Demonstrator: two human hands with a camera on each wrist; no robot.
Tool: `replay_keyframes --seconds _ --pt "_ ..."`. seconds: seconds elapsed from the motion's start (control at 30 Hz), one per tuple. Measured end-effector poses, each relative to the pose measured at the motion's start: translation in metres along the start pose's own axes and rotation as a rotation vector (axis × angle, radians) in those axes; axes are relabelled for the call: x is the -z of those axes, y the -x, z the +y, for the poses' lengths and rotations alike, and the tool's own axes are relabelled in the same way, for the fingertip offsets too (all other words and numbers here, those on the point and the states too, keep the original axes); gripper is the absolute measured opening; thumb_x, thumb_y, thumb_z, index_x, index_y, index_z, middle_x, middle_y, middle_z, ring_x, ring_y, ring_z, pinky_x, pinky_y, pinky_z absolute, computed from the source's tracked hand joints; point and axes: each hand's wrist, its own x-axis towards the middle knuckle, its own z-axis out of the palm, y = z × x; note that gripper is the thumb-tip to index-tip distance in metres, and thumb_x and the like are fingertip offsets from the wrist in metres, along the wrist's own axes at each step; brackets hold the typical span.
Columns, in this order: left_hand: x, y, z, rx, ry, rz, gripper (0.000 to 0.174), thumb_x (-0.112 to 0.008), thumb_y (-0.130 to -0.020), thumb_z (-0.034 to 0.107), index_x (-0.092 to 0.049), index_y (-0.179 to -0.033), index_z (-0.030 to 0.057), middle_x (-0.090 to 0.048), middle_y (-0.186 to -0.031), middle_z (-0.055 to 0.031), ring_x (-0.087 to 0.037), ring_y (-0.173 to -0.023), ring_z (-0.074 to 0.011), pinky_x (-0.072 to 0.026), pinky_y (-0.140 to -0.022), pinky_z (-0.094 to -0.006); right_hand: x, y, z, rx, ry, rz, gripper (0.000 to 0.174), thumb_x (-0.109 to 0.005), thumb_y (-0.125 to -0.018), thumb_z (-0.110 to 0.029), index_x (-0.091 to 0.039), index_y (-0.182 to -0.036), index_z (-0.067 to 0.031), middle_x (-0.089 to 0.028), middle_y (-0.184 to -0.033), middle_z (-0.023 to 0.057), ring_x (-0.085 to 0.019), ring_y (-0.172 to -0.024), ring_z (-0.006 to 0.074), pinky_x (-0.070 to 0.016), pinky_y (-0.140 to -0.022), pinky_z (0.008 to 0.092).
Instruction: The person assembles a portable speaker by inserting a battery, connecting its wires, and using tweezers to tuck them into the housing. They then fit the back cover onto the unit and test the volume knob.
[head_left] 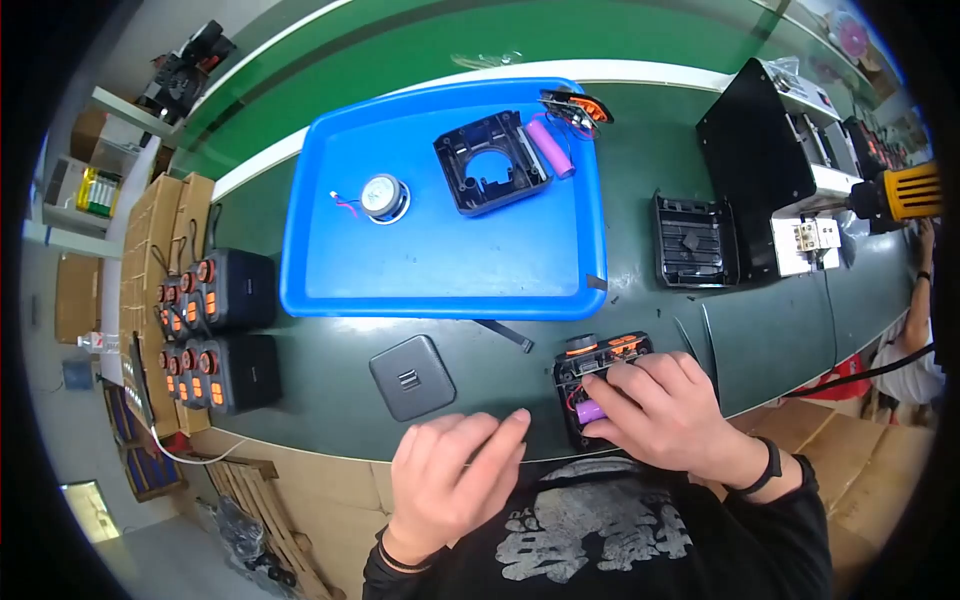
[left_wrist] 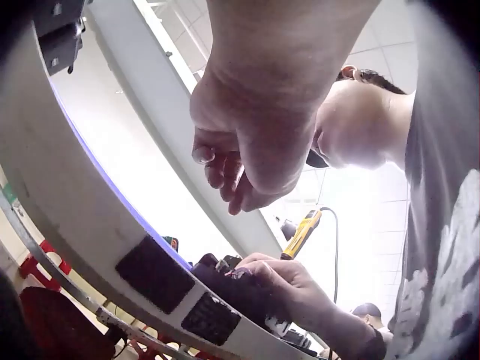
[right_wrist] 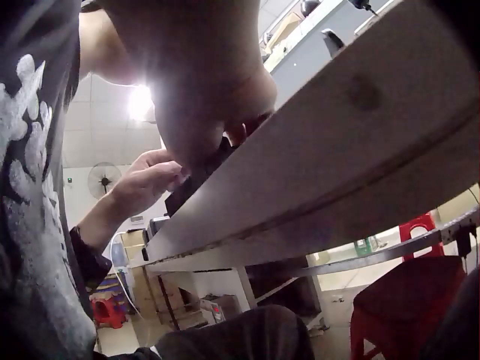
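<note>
Near the table's front edge, a black speaker housing point(head_left: 563, 385) lies with its inside facing up, an orange-ringed knob and orange buttons along its far side. My right hand point(head_left: 660, 415) is over it, thumb and index finger around a purple battery cell point(head_left: 590, 411) inside. Red wire shows beside the cell; the palm hides the housing's right part. My left hand point(head_left: 455, 480) hovers by the table edge left of the housing, fingers loosely curled with nothing visible in them. A square black cover point(head_left: 412, 378) with a slotted centre lies just beyond it.
A blue tray point(head_left: 440, 308) holds a speaker driver point(head_left: 384, 198), another black housing point(head_left: 455, 165) and a pink battery cell point(head_left: 550, 149). Several finished speakers point(head_left: 245, 290) stand at left. At right are a black shell point(head_left: 690, 240), a black machine point(head_left: 750, 170) and a yellow-handled tool point(head_left: 910, 193).
</note>
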Motion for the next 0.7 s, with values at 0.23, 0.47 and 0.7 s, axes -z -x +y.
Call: replay_keyframes --seconds 0.23,0.47,0.7 --pt "0.015 -0.013 0.007 0.075 -0.015 -0.006 0.043 -0.078 -0.063 0.001 -0.071 -0.106 0.0068 -0.062 -0.096 -0.0062 -0.06 -0.084 -0.0271 -0.0482 -0.073 -0.039 0.008 -0.001 -0.001 0.003 -0.03 -0.043 0.045 -0.073 -0.08 -0.037 -0.068 -0.11 -0.0044 -0.059 -0.104 0.0057 -0.055 -0.094 0.021 -0.0422 -0.078 0.0337" --pt "0.032 -0.02 0.015 0.073 -0.068 -0.028 0.037 -0.077 -0.065 -0.001 -0.071 -0.101 0.0064 -0.066 -0.095 -0.0065 -0.062 -0.084 -0.0275 -0.0494 -0.074 -0.0387 0.005 0.005 -0.005 -0.011 -0.083 0.058 0.045 -0.076 -0.079 -0.035 -0.068 -0.112 -0.0053 -0.058 -0.104 0.0046 -0.054 -0.095 0.0221 -0.0419 -0.078 0.0348" --pt "-0.011 -0.054 -0.008 0.18 0.067 -0.03 0.015 -0.076 -0.082 0.01 -0.071 -0.095 0.0055 -0.07 -0.091 -0.008 -0.064 -0.087 -0.0264 -0.0479 -0.074 -0.0381 0.015 0.018 -0.005 -0.054 -0.15 0.153 0.045 -0.077 -0.077 -0.031 -0.068 -0.112 -0.005 -0.059 -0.103 0.0041 -0.056 -0.095 0.0226 -0.0428 -0.076 0.0358"
